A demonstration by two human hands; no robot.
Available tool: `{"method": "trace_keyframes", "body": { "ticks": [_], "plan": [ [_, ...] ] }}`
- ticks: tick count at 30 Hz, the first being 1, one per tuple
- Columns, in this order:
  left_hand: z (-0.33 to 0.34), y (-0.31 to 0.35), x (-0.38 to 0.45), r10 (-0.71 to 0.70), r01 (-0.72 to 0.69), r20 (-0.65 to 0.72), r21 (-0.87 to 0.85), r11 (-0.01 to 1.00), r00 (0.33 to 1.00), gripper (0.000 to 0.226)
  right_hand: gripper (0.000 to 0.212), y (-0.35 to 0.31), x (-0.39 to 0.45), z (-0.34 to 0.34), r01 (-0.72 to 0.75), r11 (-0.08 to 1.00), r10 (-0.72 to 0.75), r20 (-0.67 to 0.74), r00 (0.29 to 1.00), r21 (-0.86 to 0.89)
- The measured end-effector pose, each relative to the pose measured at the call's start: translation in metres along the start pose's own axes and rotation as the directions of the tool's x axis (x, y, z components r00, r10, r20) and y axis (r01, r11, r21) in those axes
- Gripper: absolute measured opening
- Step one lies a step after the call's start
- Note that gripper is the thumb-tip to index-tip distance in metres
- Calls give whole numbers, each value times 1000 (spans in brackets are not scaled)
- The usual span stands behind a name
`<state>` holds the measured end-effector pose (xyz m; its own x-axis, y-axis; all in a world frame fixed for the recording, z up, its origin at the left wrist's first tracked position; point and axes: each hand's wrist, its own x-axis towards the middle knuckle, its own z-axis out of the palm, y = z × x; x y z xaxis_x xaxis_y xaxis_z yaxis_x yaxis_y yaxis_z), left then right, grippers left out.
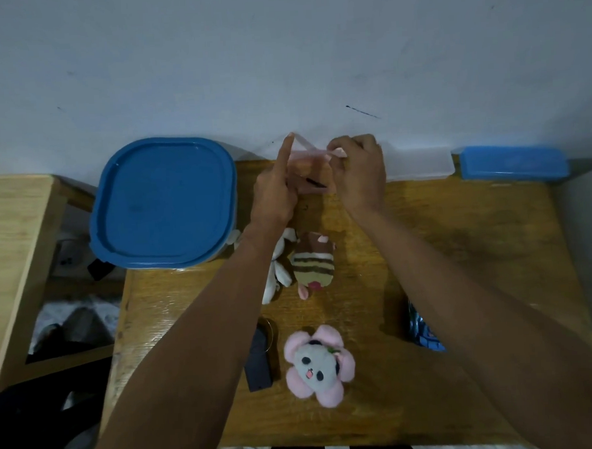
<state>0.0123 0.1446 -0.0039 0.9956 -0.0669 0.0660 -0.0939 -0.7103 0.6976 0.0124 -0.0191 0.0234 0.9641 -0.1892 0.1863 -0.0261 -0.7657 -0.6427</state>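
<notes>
Both my hands are raised over the far part of a wooden table (460, 250), holding a small clear plastic bag (307, 168) with a pink rim between them. My left hand (277, 191) grips the bag's left side with its index finger pointing up along the rim. My right hand (360, 171) pinches the rim's right end. Something tan shows inside the bag. Below my hands lie a striped brown plush (312, 266) and a white plush (280, 273). A pink flower plush with a grey face (317, 364) lies nearer to me.
A blue-lidded container (163, 200) stands at the table's far left corner. A clear box (418, 164) and a blue lid (512, 163) sit along the wall at the right. A black block (258, 358) lies beside the flower plush, a blue shiny packet (424, 334) under my right forearm.
</notes>
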Motion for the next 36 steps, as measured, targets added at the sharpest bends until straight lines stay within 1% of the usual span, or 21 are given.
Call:
{"method": "trace_keyframes", "body": {
  "ticks": [3,5,7,9,11,13,17,20,22,25,27,30,32,33,36],
  "plan": [
    [0,1,3,-47,46,37,21,999,998,66,14,5,-16,3,-17,998,13,63,998,64],
    [-1,4,4,-80,79,46,33,996,996,52,16,9,-26,8,-45,997,38,91,995,67],
    [-3,7,4,-85,82,50,55,995,995,45,17,10,-31,12,-86,995,80,96,992,60],
    [-5,9,2,-90,85,75,65,994,993,44,18,9,-31,14,-145,987,137,102,985,73],
    [-6,9,1,-105,101,92,47,994,990,45,30,7,-29,14,-191,975,177,119,977,116],
    [-6,9,0,-124,121,85,37,992,989,39,38,5,-26,12,-219,966,200,136,970,138],
    [-5,13,0,-148,146,43,48,988,988,34,32,-1,-22,9,-238,965,219,155,963,113],
    [-7,16,-1,-172,170,57,43,985,983,33,31,-3,-22,9,-245,963,226,158,961,111],
    [-7,18,-1,-183,180,74,44,983,980,31,31,-4,-23,9,-233,969,219,156,963,80],
    [-9,23,1,-235,232,105,43,972,966,19,30,-8,-20,6,-199,980,201,160,966,-28],
    [-9,27,4,-244,240,136,45,970,960,21,28,-12,-16,2,-170,977,192,188,963,-127],
    [-19,42,1,-245,236,167,73,969,955,26,25,-28,-8,-9,-185,946,245,211,946,-268],
    [-33,51,-3,-223,213,112,97,972,968,37,25,-43,-4,-15,-211,943,260,176,949,-256],
    [-43,53,-6,-183,177,61,102,979,981,41,24,-52,-3,-17,-199,955,236,155,959,-221],
    [-82,48,-15,-63,67,-89,42,997,994,43,22,-85,-7,-17,-177,983,181,144,973,-45]
  ]
}}
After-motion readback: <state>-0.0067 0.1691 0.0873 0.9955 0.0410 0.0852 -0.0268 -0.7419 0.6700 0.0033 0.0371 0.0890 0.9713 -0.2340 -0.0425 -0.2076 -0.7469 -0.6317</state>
